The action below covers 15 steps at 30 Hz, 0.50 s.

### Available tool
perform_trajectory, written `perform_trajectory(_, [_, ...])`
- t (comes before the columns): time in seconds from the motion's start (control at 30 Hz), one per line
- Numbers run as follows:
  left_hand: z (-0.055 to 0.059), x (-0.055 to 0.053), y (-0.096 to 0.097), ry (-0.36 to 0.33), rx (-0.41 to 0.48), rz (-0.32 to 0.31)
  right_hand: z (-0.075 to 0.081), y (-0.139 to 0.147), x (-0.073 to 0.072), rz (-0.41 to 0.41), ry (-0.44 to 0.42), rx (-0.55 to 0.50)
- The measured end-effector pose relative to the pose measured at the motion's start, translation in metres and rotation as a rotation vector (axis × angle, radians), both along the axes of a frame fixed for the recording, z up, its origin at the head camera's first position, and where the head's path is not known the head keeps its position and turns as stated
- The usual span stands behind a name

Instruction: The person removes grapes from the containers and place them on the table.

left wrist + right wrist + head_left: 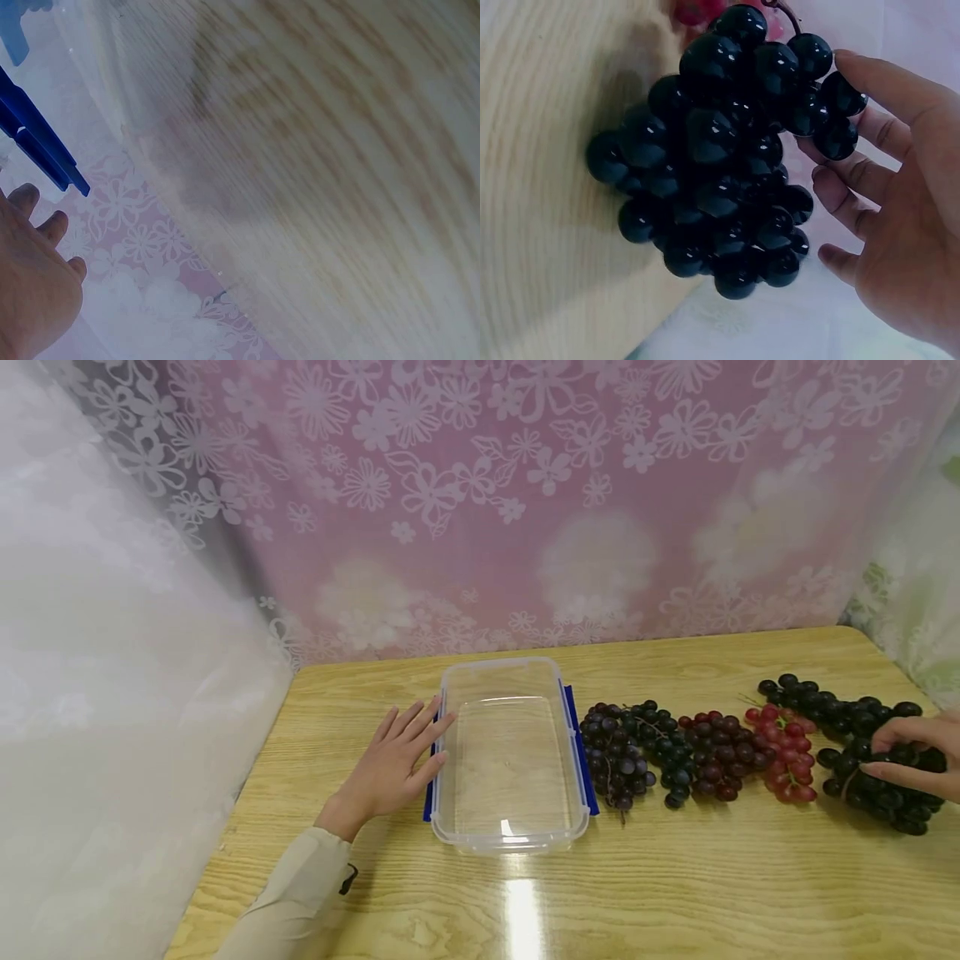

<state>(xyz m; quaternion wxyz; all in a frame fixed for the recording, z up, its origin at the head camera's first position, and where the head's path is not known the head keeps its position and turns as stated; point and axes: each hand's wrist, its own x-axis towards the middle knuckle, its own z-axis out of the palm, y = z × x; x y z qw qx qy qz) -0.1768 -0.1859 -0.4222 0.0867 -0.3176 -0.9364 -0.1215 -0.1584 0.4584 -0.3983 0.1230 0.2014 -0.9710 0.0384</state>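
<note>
A clear plastic box (510, 842) with blue side clips stands on the table. My left hand (393, 764) lies against its left side, fingers spread and straight, fingertips at the rim. In the left wrist view that hand (34, 277) shows beside a blue clip (41, 142). Far to the right, my right hand (918, 756) holds a bunch of black grapes (885, 802) between thumb and fingers. The right wrist view shows the thumb of that hand (907, 172) on the upper grapes of the bunch (712, 142), with fingers behind them.
Between box and right hand lie purple grapes (618, 760), dark green-black grapes (667, 752), dark red grapes (723, 756) and bright red grapes (791, 756). Another black bunch (832, 710) lies behind the held one. Flowered cloth (480, 527) hangs behind the wooden table (645, 885).
</note>
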Motion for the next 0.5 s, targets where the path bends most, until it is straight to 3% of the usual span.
perform_trajectory(0.2, [-0.002,0.0,0.0,0.005,-0.001,0.002,0.003,-0.011,0.004,0.027,-0.039,0.018])
perform_trajectory(0.37, [-0.002,0.0,0.0,0.007,0.003,-0.001,0.002,-0.014,0.007,0.092,0.055,0.046])
perform_trajectory(0.5, [-0.001,0.001,0.001,0.005,0.005,-0.002,0.0,-0.018,0.01,0.097,0.074,0.054])
